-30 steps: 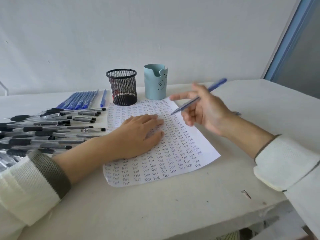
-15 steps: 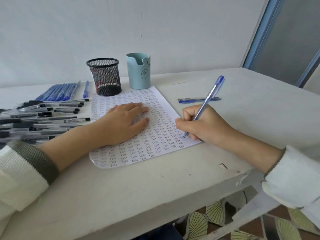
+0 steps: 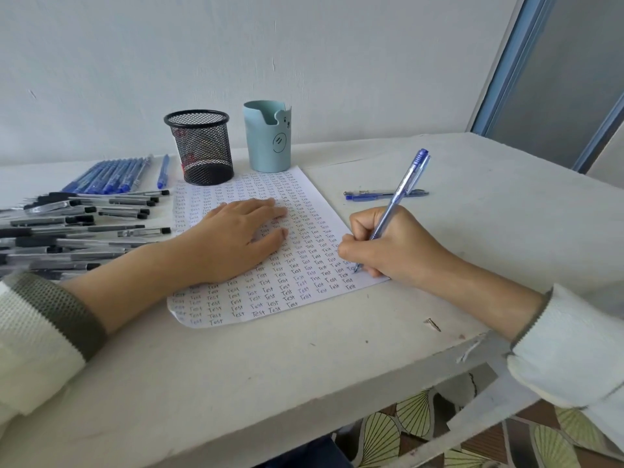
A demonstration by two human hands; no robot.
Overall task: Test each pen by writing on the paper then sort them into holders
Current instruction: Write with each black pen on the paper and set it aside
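A white paper (image 3: pixel 270 298) filled with rows of the word "Test" lies on the table. My left hand (image 3: pixel 233 241) rests flat on it with straight fingers. My right hand (image 3: pixel 395 244) grips a blue pen (image 3: pixel 401 194) in a writing hold, its tip touching the paper's right edge. Behind the paper stand a black mesh holder (image 3: pixel 201 146) and a light blue cup holder (image 3: pixel 268 136). A heap of black pens (image 3: pixel 77 228) lies at the left, with a row of blue pens (image 3: pixel 108 175) behind it.
Another blue pen (image 3: pixel 385 194) lies alone on the white table (image 3: pixel 337 359) to the right of the paper. A small dark scrap (image 3: pixel 432 324) sits near the front edge. A wall runs behind the holders; a blue-framed door is at the right.
My right hand came down from mid-air with the blue pen and set its tip on the paper's right edge. The left hand stayed flat on the sheet. The camera turned right and down.
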